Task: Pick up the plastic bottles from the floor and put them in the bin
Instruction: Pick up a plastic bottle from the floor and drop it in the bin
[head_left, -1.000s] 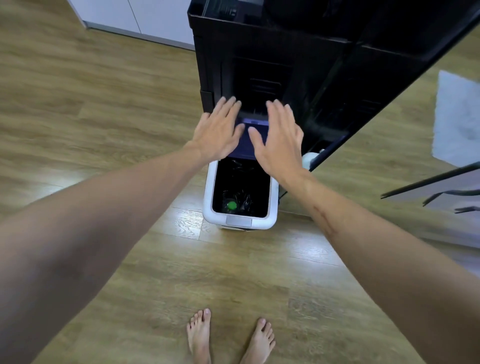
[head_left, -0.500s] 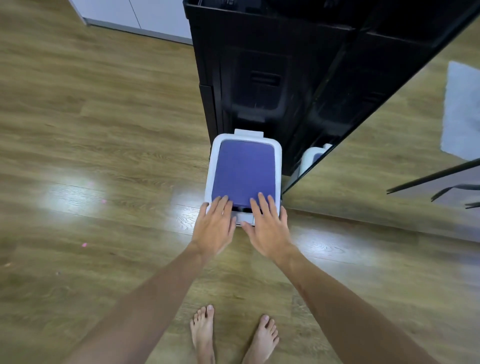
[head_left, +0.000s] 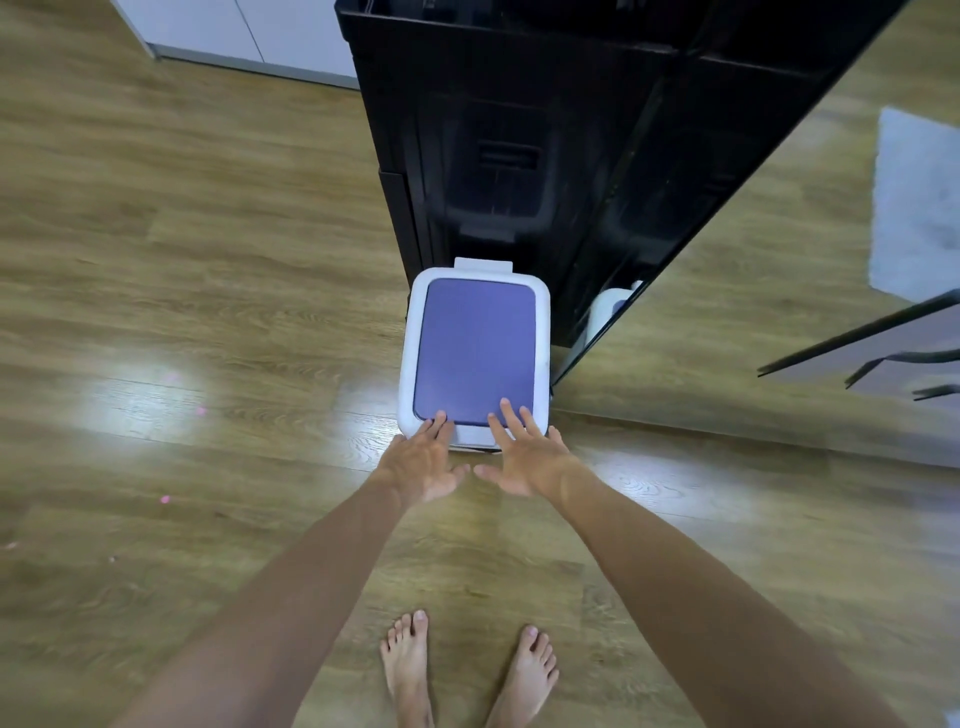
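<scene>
White bin (head_left: 543, 332) upright on wooden floor (head_left: 208, 260), against black cabinet (head_left: 519, 130), purple lid (head_left: 475, 351) down, left hand (head_left: 423, 460) and right hand (head_left: 527, 452) flat, fingers straight and slightly spread, fingertips (head_left: 504, 405) over lid's near edge, 2 bare feet (head_left: 408, 660) below

A black cabinet (head_left: 519, 130) stands on the wood floor (head_left: 182, 260), a mirror (head_left: 805, 260) leaning beside it. White cupboards (head_left: 249, 26) line the far wall. Two bare feet (head_left: 410, 670) stand at the bottom edge.
</scene>
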